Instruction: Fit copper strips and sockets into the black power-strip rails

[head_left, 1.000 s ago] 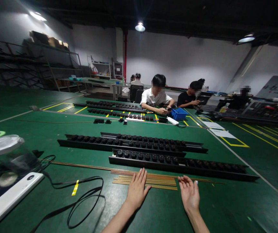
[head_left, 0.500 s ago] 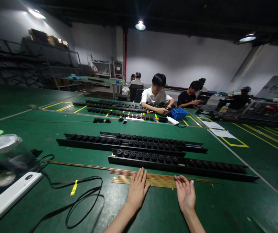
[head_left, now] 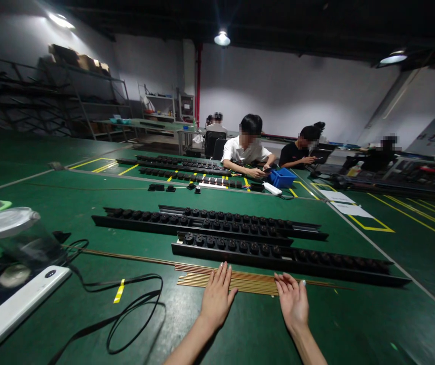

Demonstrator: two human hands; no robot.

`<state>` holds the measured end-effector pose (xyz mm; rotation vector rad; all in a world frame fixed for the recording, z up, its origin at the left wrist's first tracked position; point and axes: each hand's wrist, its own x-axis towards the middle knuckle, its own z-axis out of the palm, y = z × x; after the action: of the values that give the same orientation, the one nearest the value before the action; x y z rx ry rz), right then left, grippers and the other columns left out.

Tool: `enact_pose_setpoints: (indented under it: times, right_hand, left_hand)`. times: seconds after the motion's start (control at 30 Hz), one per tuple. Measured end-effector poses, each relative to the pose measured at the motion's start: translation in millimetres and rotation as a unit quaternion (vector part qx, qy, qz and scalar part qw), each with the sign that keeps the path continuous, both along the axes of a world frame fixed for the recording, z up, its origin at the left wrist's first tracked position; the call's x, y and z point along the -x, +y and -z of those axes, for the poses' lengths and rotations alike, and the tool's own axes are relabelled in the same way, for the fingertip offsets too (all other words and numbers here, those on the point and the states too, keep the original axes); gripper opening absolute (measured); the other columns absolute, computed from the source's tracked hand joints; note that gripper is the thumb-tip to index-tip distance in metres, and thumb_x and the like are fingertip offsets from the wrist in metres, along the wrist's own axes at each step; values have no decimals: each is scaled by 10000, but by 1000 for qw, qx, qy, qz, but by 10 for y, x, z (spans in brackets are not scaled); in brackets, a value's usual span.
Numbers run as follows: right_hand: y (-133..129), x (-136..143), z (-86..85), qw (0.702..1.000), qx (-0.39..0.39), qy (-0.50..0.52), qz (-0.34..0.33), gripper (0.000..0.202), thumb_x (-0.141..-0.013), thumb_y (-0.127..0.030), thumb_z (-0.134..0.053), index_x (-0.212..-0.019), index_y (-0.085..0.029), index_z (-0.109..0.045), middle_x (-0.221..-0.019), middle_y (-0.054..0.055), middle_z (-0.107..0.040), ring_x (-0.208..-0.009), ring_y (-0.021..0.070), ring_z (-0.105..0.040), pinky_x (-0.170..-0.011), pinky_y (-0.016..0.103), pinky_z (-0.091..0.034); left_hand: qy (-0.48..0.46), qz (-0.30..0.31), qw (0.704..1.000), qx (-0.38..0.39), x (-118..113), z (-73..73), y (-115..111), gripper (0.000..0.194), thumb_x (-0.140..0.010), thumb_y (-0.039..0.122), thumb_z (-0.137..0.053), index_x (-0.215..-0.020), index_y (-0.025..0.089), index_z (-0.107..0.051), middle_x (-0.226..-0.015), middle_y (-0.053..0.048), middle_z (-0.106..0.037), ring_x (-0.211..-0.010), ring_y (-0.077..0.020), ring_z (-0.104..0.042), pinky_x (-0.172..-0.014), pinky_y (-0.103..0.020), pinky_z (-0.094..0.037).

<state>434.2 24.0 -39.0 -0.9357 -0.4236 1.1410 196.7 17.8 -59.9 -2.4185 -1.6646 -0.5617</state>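
Several thin brass-coloured rods (head_left: 257,287) lie side by side on the green table (head_left: 255,329). My left hand (head_left: 217,296) rests flat across them, palm down, fingers stretched out. At their right end my right hand (head_left: 293,304) is turned on its side, fingers loosely apart and fingertips by the rod ends; nothing shows in its grip. Longer rods (head_left: 133,258) reach out to the left, and thin ends pass behind my right hand. Just beyond the rods sits a black channel strip (head_left: 278,253) holding a row of round black sockets.
Two more socket strips (head_left: 198,223) lie farther back. At left are a clear lidded jug (head_left: 27,238), a white device (head_left: 22,309) and a looped black cord (head_left: 160,289). Across the table a co-worker in a white shirt (head_left: 236,149) handles something beside a blue bin (head_left: 282,178).
The whole view has shifted slightly, so everything sits a little farther right. Both hands keep the same place on and beside the rods.
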Motion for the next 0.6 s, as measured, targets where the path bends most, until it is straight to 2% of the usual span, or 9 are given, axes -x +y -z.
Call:
enact_pose_setpoints:
  times: [0.27,0.37,0.43,0.5,0.6]
  right_hand:
    - [27,1,30,998,8,-62,-14,521,-759,-695,-495,-904,-209,-614,-883,16,-645,-992,207,-608,-1055,445,-351]
    - [-27,64,-6,987,0,-163,3,504,-737,-667,-549,-941,-213,-632,-950,32,-646,-1038,225,-584,-1057,460,-341]
    - [-94,160,-49,954,-11,-300,-12,470,-728,-610,-602,-991,-224,-654,-1070,51,-632,-1125,242,-533,-1087,467,-294]
    - [-176,285,-96,903,-37,-422,-71,443,-747,-554,-614,-1073,-258,-653,-1235,49,-577,-1226,246,-462,-1123,472,-234]
    - [-289,471,-138,841,-81,-509,-163,445,-779,-476,-613,-1196,-319,-594,-1376,8,-486,-1310,239,-387,-1142,496,-190]
  left_hand:
    - [-4,1,1000,12,11,-39,-16,616,-930,430,-393,-1462,194,-194,-1500,-105,-297,-1358,-244,-320,-1044,-459,-403]
    - [-12,3,1000,17,18,-80,-20,643,-924,417,-414,-1470,199,-155,-1507,-102,-281,-1366,-242,-304,-1047,-457,-402]
    - [-21,8,1000,17,22,-121,-31,650,-925,385,-421,-1474,206,-122,-1513,-100,-264,-1374,-239,-286,-1050,-458,-399]
    - [-26,21,999,14,35,-171,-61,642,-926,327,-423,-1475,209,-110,-1518,-99,-248,-1378,-233,-275,-1053,-452,-398]
    - [-19,40,999,11,107,-249,-163,629,-915,203,-403,-1474,214,-114,-1523,-87,-235,-1382,-219,-266,-1060,-430,-398]
